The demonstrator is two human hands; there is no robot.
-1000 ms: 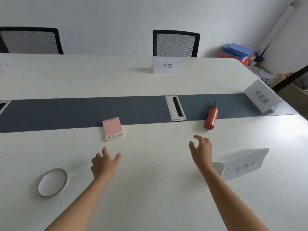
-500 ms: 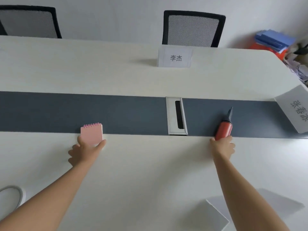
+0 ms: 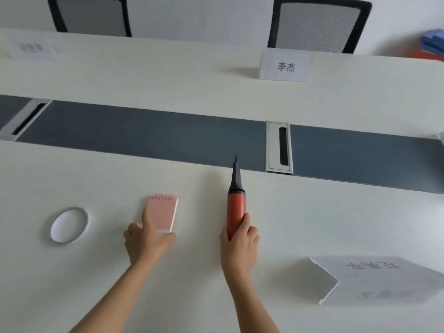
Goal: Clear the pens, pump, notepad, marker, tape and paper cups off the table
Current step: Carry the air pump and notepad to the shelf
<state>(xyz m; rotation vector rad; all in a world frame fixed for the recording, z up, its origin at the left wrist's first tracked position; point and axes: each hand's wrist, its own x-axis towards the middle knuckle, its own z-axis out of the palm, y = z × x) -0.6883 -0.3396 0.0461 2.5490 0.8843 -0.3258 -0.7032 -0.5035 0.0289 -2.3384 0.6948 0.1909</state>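
Hands both loaded: left hand pinches pink spiral notepad, right hand wraps red pump base, nozzle toward cable port. Probably a one-trip haul. Tape roll lies far left of the port on surface, untouched.

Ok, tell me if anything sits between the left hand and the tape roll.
Nothing visible: only bare table lies between the left hand, which grips the notepad, and the tape roll.

left hand now gripping notepad, right hand now gripping pump, both items pulled off grey strip edge toward person, notepad now near tape
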